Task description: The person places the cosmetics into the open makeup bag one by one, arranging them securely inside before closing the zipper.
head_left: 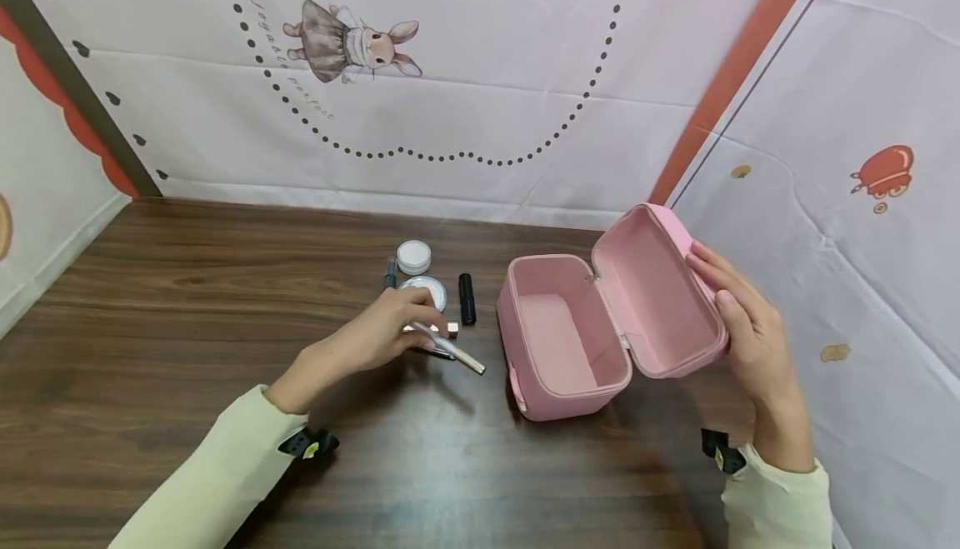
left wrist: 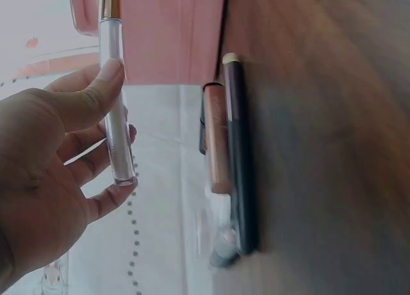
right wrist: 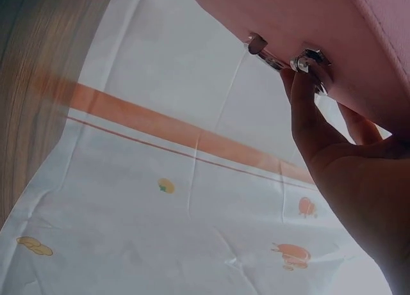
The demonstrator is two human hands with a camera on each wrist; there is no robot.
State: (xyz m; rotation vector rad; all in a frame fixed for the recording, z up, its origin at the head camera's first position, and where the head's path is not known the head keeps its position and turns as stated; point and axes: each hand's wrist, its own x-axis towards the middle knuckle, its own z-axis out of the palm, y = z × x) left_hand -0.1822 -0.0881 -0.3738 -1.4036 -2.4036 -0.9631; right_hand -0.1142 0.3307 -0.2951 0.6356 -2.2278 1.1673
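My left hand (head_left: 384,326) pinches a clear lip gloss tube (head_left: 468,360) with a gold cap, raised over the table left of a pink cosmetic case (head_left: 562,407). In the left wrist view, thumb and fingers hold the tube's clear body (left wrist: 116,138), cap end toward the case. The case stands with its lid (head_left: 663,291) swung open to the right; its inside shows no contents. My right hand (head_left: 753,336) grips the lid's outer edge, thumb at the rim. In the right wrist view, its fingers are at metal fittings (right wrist: 307,63) on the lid.
Near my left hand lie a white round jar (head_left: 414,256), a round compact (head_left: 435,288), a black tube (head_left: 467,299), a dark small tube (head_left: 390,274), a rose-coloured tube (left wrist: 218,141) and a dark pen (left wrist: 242,173). Printed cloth (head_left: 487,49) hangs behind the wooden table (head_left: 225,282).
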